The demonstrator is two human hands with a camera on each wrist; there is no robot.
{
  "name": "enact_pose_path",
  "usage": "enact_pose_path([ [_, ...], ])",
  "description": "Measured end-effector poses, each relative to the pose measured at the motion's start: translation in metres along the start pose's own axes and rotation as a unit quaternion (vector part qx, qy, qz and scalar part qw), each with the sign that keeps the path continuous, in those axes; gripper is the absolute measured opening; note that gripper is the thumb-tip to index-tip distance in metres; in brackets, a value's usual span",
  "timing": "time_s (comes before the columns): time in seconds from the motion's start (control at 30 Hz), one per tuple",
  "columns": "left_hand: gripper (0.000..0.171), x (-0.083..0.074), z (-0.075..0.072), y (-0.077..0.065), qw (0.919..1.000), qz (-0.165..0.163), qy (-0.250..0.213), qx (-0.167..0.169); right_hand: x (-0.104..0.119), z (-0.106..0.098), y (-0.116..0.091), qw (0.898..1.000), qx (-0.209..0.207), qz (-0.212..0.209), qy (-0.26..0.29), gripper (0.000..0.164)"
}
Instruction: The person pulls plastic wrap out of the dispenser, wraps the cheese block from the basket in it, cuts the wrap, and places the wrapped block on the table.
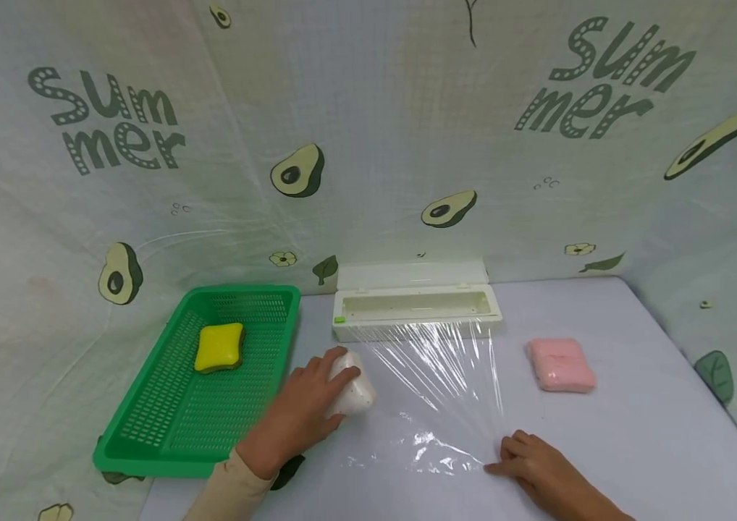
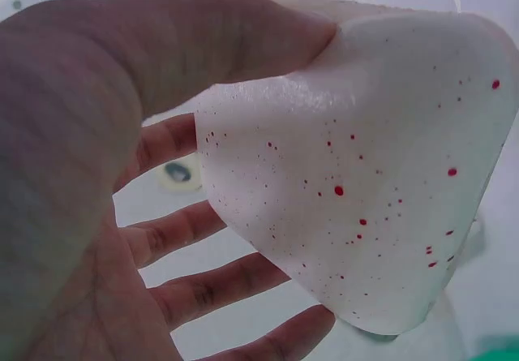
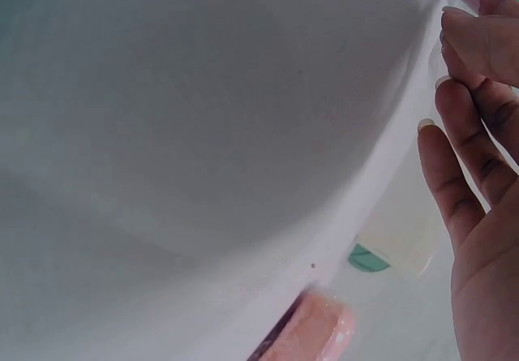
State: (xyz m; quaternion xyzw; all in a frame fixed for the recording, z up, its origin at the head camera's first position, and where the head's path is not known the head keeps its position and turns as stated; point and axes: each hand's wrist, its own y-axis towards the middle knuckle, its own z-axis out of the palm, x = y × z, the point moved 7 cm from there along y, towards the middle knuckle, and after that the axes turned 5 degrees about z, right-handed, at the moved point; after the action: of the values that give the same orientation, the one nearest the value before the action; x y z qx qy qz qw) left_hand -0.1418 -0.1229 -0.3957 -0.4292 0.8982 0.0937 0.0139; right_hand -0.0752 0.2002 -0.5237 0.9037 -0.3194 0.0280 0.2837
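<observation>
My left hand [image 1: 310, 405] grips a rounded white block [image 1: 357, 391] beside the green basket. In the left wrist view the thumb lies over the block's top edge, the fingers sit behind it, and red specks dot its white face [image 2: 389, 174]. My right hand [image 1: 541, 470] pinches the near right edge of a sheet of clear plastic wrap [image 1: 430, 405], which runs in shiny creases from a long white wrap dispenser [image 1: 417, 329] with its lid raised. The right wrist view shows the right thumb and index finger together at the film's edge.
A green perforated basket [image 1: 195, 467] stands at the left with a yellow block [image 1: 219, 347] in it. At the right a pink rounded block [image 1: 561, 365] lies on the white table [image 1: 655, 434]. Patterned cloth [image 1: 368, 108] hangs behind and along the sides.
</observation>
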Motion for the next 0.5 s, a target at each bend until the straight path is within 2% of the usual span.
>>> enact_pose_path([
  [0.13, 0.071, -0.018, 0.024, 0.006, 0.9994, 0.027, -0.018, 0.015, 0.000, 0.000, -0.001, 1.000, -0.003, -0.006, -0.005, 0.046],
  [0.3, 0.070, -0.040, 0.053, 0.015, 0.9978, 0.055, -0.003, 0.036, -0.001, 0.001, -0.003, 1.000, -0.002, -0.010, -0.002, 0.045],
  [0.5, 0.071, -0.066, 0.073, 0.029, 0.9952, 0.075, 0.011, 0.062, 0.000, 0.003, -0.004, 1.000, -0.005, -0.015, -0.007, 0.043],
])
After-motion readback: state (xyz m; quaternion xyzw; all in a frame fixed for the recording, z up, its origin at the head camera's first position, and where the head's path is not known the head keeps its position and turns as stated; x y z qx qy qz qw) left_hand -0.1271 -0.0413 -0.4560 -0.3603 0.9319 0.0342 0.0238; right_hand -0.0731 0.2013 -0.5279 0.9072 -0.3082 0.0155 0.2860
